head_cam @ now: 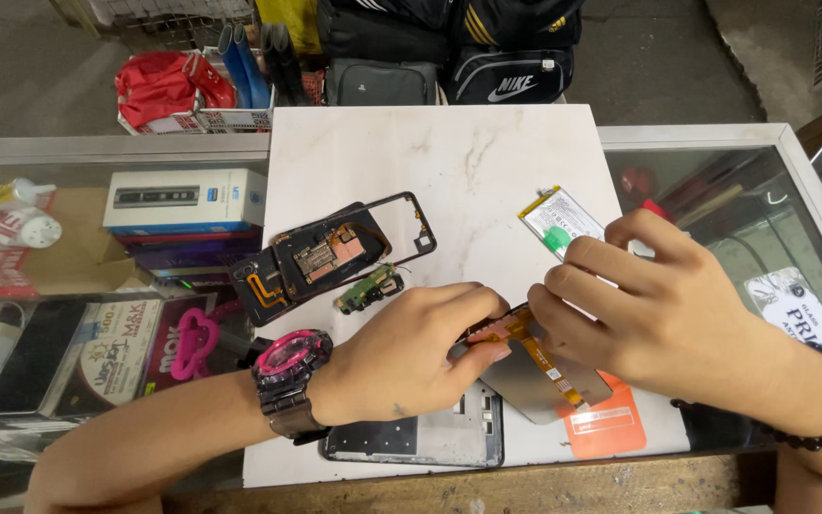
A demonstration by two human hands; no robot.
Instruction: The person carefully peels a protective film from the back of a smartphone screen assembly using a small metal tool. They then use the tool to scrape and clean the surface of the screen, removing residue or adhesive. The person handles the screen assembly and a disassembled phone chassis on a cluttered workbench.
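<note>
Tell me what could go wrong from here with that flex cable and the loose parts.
Both hands, left and right, pinch the orange flex cable on the display panel; a hard pull or sharp bend could tear it. The panel overhangs the frame near the slab's front edge and might slide off. The small board lies loose by the left wrist and could get swept away.
</note>
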